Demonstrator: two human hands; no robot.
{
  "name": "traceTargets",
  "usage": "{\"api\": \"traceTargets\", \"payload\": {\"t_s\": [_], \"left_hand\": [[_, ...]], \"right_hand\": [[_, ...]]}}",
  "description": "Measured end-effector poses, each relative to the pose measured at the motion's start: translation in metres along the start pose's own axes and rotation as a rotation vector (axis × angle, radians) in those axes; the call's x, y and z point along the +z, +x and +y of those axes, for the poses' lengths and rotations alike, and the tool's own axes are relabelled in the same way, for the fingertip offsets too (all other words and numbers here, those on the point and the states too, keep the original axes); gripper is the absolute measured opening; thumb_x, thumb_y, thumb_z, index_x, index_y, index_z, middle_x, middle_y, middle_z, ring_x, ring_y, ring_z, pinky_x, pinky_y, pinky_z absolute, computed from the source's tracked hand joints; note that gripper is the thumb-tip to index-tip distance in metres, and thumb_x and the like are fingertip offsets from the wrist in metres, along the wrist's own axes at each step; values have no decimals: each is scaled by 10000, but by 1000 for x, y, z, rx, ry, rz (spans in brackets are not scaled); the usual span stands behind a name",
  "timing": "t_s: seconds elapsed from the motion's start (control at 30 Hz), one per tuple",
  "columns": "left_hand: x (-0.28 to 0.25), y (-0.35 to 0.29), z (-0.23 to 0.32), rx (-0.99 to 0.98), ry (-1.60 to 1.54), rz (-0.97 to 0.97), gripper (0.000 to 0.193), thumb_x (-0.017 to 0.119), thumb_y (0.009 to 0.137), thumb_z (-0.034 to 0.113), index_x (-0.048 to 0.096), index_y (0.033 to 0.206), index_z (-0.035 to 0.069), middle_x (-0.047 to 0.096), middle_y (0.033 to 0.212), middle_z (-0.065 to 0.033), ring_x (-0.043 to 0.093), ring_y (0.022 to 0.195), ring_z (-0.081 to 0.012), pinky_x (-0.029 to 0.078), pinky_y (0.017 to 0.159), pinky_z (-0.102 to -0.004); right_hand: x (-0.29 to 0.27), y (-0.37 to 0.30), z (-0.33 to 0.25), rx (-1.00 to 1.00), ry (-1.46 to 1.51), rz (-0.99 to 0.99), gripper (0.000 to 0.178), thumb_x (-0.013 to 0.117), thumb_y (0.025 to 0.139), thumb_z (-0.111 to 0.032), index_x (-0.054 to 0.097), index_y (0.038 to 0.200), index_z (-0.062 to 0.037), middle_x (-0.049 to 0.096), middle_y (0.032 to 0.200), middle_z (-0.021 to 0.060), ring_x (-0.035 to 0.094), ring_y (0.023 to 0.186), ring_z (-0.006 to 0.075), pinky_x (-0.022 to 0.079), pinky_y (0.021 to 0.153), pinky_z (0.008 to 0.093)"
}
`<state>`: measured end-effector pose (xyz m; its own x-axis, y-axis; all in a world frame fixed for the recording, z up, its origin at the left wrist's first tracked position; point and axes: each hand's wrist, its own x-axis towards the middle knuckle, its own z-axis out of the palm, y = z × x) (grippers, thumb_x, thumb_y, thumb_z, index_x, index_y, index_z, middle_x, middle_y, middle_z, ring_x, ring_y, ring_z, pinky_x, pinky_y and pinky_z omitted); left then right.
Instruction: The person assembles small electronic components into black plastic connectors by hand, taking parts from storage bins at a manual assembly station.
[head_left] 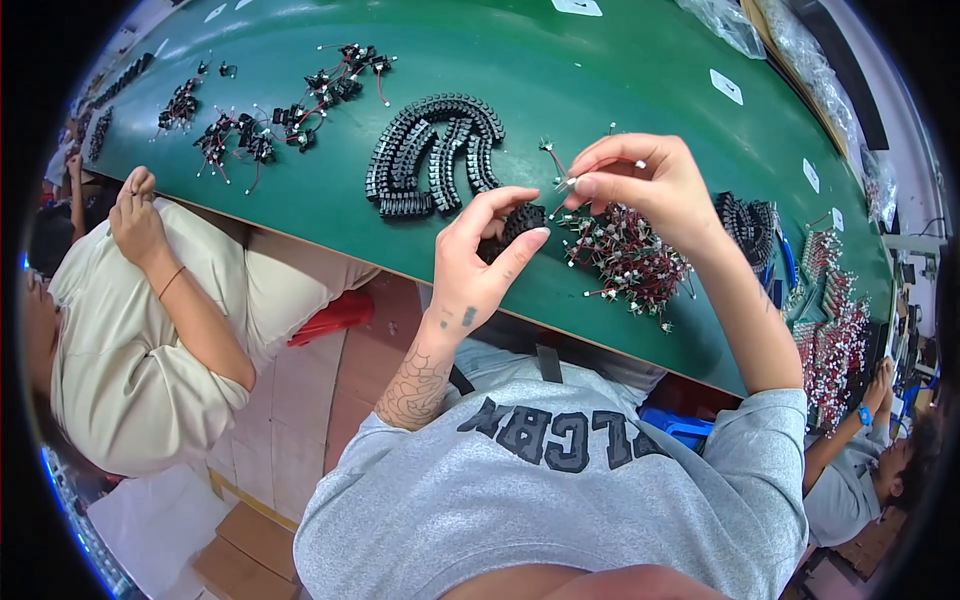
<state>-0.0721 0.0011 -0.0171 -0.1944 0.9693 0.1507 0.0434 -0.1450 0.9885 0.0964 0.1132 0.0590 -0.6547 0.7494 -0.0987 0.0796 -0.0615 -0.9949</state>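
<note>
My left hand (pixel 470 255) is closed around a short stack of black ribbed plastic parts (pixel 522 222), pinched between thumb and fingers. Close above it, my right hand (pixel 650 185) pinches a small wire lead (pixel 566 186) with a pale metallic end, its tip near the black parts; whether they touch I cannot tell. Below my right hand lies a heap of red and black wire leads with white connectors (pixel 640 268). Left of my hands, black ribbed parts (pixel 440 150) stand in long curved rows on the green table (pixel 340 215).
Black parts with wires attached (pixel 255 135) lie in loose clusters at the left. On the right are more black rows (pixel 745 230), a blue-handled tool (pixel 787 260) and a large wire bundle (pixel 838 340). A co-worker in beige (pixel 150 340) sits at left, another person (pixel 865 470) at right.
</note>
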Motion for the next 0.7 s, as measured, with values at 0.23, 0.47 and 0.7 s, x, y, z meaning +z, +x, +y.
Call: {"api": "traceTargets", "payload": {"t_s": [0.23, 0.47, 0.7], "left_hand": [[-1, 0, 2, -16, -77, 43, 310, 693, 802, 58, 638, 1106, 38, 636, 848, -15, 509, 663, -69, 408, 619, -188], [-3, -1, 3, -24, -37, 45, 307, 700, 803, 57, 649, 1105, 36, 648, 844, -19, 523, 664, -66, 413, 610, -183], [-4, -2, 6, -28, -17, 40, 278, 697, 813, 61, 659, 1086, 25, 649, 843, -21, 514, 656, -67, 410, 596, -184]], "right_hand": [[20, -7, 6, -36, -213, 9, 65, 674, 801, 10, 694, 862, 5, 662, 853, 53, 537, 677, 80, 422, 602, 174], [20, -7, 9, -16, -158, -2, 53, 671, 804, 5, 688, 854, 1, 658, 870, 46, 536, 695, 77, 421, 610, 176], [24, -7, 8, -157, -430, -2, 48, 656, 816, 0, 674, 859, 15, 653, 889, 48, 543, 711, 86, 433, 627, 185]]}}
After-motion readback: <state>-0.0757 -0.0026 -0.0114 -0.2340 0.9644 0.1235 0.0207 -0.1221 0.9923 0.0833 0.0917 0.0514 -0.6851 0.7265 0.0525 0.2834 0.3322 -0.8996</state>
